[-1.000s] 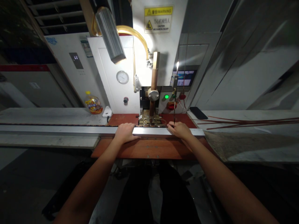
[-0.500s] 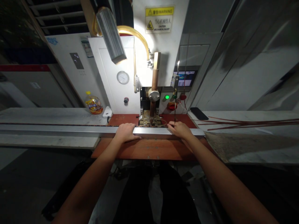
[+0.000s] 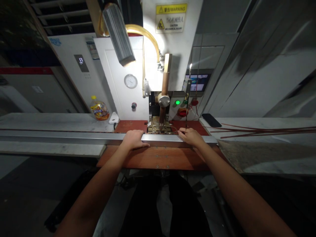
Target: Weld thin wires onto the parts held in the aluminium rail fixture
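A long silver metal bar (image 3: 161, 138) lies crosswise in front of the press machine, on a reddish-brown work board (image 3: 138, 158). My left hand (image 3: 133, 139) is wrapped over the bar, left of the machine's head, with fingers at its far edge and thumb along the front. At the bar's right part, my right hand (image 3: 192, 137) has its fingers pinched together at the far edge. What they pinch is too small to make out. A thin dark rod (image 3: 187, 118) hangs down right behind these fingers. Between my hands, a copper-coloured electrode (image 3: 162, 115) points down at a brass-coloured fixture (image 3: 156, 124) behind the bar.
Thin reddish-brown strips (image 3: 259, 130) and a black phone (image 3: 211, 120) lie on the right table. A yellow-capped bottle (image 3: 99, 110) and a small white device (image 3: 114, 118) stand at left. The machine carries a lit green button (image 3: 177, 102) and a screen (image 3: 198, 82).
The view has shifted slightly. Both hands keep their places on the bar, and the machine's head shows no clear movement.
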`<state>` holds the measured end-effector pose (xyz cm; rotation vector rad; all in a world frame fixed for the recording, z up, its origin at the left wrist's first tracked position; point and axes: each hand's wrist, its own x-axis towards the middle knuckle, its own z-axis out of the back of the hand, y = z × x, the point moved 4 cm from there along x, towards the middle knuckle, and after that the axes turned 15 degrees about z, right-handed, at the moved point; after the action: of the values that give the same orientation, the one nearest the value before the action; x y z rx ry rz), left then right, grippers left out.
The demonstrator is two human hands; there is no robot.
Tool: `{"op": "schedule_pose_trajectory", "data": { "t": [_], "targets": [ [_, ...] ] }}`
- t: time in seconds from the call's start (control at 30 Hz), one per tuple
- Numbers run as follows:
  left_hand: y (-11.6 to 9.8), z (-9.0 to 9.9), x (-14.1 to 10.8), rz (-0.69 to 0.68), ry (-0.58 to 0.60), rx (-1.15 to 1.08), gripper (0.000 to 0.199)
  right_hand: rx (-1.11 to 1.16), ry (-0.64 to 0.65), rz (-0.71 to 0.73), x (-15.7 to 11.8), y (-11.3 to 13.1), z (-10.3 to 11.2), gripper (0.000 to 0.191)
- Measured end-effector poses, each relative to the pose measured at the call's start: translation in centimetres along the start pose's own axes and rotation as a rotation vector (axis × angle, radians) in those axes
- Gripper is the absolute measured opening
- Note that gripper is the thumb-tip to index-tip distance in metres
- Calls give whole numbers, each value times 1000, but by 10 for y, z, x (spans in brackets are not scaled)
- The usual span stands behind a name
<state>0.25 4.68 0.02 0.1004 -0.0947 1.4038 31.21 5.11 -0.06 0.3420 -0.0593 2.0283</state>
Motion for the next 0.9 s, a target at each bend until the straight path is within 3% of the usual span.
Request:
{"op": "schedule_pose_trajectory", "data": {
  "t": [0.7,0.9],
  "targets": [
    [-1,0,8,-11,31,-11,74,-65,-7,23,6,-9,-5,30],
    [0,-1,9,-14,16,2,75,5,-49,69,8,-11,-5,31]
  ]
}}
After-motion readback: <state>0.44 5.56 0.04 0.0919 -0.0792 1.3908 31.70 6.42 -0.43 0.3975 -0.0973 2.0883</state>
